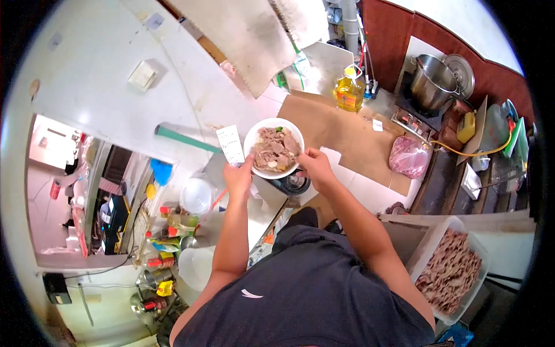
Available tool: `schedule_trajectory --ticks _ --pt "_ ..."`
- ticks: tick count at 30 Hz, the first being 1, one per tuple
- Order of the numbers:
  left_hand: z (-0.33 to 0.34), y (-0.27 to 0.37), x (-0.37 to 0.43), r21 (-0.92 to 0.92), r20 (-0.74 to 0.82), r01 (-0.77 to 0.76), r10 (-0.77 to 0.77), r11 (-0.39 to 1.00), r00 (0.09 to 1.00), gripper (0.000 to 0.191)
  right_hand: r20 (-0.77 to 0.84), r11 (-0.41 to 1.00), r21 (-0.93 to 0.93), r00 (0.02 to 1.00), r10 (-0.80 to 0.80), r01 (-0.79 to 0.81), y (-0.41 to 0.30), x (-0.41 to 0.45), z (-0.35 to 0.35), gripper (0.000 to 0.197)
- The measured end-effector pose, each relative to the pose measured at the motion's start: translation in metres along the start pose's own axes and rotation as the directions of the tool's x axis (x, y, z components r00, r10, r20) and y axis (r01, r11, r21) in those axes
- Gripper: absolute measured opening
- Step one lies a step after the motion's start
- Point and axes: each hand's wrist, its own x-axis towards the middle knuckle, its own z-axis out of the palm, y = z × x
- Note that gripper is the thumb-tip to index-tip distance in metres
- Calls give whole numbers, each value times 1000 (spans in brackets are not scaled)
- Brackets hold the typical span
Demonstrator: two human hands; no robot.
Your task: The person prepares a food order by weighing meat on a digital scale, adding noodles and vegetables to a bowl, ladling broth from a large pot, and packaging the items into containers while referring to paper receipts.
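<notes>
Both of my hands hold a round white bowl (248, 145) in front of my body. Inside lie sliced cooked meat (277, 147), some pale pieces and a bit of green. My left hand (238, 178) grips the bowl's left rim, thumb along its side. A printed paper slip (230, 143) stands up from the same hand, pinched against the bowl's edge. On the right rim, the fingers of my right hand (317, 168) are closed around the edge. Partly hidden below the bowl is a dark round appliance (297, 184) on the counter's end.
A steel stockpot (433, 82) stands on a gas burner at the upper right. An oil jug (349, 91) and flattened cardboard (316, 117) are on the floor, near bagged meat (407, 157). A tub of sliced meat (451, 271) sits right; sauce bottles (173, 221) crowd the left counter.
</notes>
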Motion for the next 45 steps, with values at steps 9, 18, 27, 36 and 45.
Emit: schedule_trajectory --ticks 9,18,27,36,45 --pt "179 -12 92 -228 441 440 -311 868 842 25 -192 988 147 981 -8 37 -69 120 -119 12" --pt "414 -30 163 55 898 736 -356 675 260 38 -469 972 165 880 -72 168 -167 156 -245 12" --pt "588 2 181 180 975 817 -208 547 -76 61 -644 981 -115 740 -194 157 -247 131 -374 41" --pt "638 49 250 -100 838 721 -333 686 433 48 -670 788 -594 444 -595 161 -383 -33 -504 49" --pt "748 45 287 -67 889 823 -340 564 305 48 -877 878 -277 477 -63 -391 -150 84 -697 61"
